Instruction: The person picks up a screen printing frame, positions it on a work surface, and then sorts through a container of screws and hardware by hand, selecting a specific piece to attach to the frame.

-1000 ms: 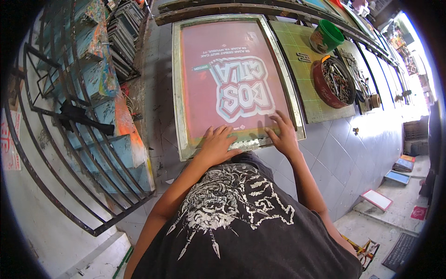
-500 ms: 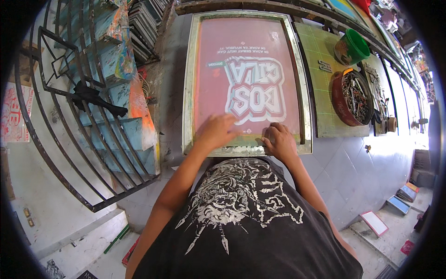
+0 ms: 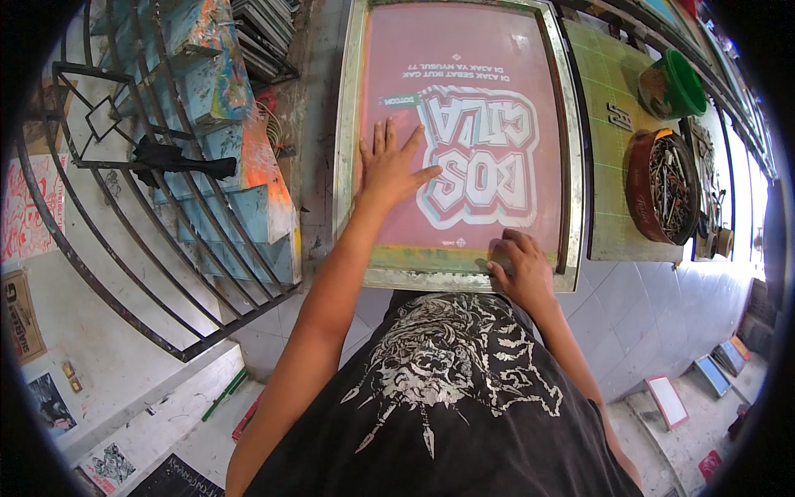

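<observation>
A: What lies before the person, and where?

B: A large framed screen point(image 3: 431, 280), just ahead of the body, its long sides running away. A pale metal rim point(image 3: 575, 166) borders reddish mesh point(image 3: 455, 37) bearing white block lettering point(image 3: 483, 157), turned upside down. To its right is a green board point(image 3: 609, 149), with a round tin point(image 3: 642, 186) of thin sticks and a green tub point(image 3: 683, 83) on or beside it.

A: And the hands?

B: The left hand point(image 3: 393, 170) is wide open, palm down, fingers spread over the mesh left of the lettering, holding nothing. I cannot tell whether it touches or hovers. The right hand point(image 3: 523, 269) is half open at the near right corner, fingers loosely bent, thumb apart; no object shows in its hold, and how firmly it rests there is unclear.

A: How would the screen handle?

B: Probably stiff at the rim and awkward for its breadth more than heavy. The mesh looks thin and taut — likely smooth, and easily torn or dented by a hard fingertip. I would grip opposite long sides of the rim, both hands level — never lift by the mesh.
</observation>
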Demonstrator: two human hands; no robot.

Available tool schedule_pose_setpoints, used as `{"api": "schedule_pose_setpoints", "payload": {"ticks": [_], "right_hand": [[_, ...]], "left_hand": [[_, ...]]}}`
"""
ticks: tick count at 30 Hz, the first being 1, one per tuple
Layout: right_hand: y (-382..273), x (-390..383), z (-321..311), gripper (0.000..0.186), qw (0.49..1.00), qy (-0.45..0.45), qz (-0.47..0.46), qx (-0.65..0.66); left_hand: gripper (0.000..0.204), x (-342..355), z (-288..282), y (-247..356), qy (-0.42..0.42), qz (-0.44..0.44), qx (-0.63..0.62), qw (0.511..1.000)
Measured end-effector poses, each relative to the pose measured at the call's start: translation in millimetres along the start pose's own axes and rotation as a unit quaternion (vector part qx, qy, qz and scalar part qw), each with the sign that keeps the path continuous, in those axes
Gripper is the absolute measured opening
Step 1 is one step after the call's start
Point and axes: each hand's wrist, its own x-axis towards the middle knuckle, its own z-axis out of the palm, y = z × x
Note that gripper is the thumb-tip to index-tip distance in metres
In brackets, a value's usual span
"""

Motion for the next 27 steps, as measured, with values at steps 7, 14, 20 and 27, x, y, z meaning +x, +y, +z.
{"api": "schedule_pose_setpoints", "payload": {"ticks": [7,14,20,27], "right_hand": [[-6,5,0,0.037,1.0,-0.007,0.013,-0.004],[-15,11,0,0.037,0.999,-0.012,0.038,-0.011],[-18,10,8,0.037,0.996,-0.025,0.075,-0.029],[-19,7,13,0.036,0.997,0.0,0.078,-0.014]], "left_hand": [[0.084,12,-14,4,-0.004,-0.032,0.03,0.999],[0.085,21,-15,-8,0.027,-0.036,0.008,0.999],[0.086,19,-14,-11,0.037,-0.032,-0.012,0.999],[0.083,18,-13,-10,0.029,-0.032,0.007,0.999]]}}
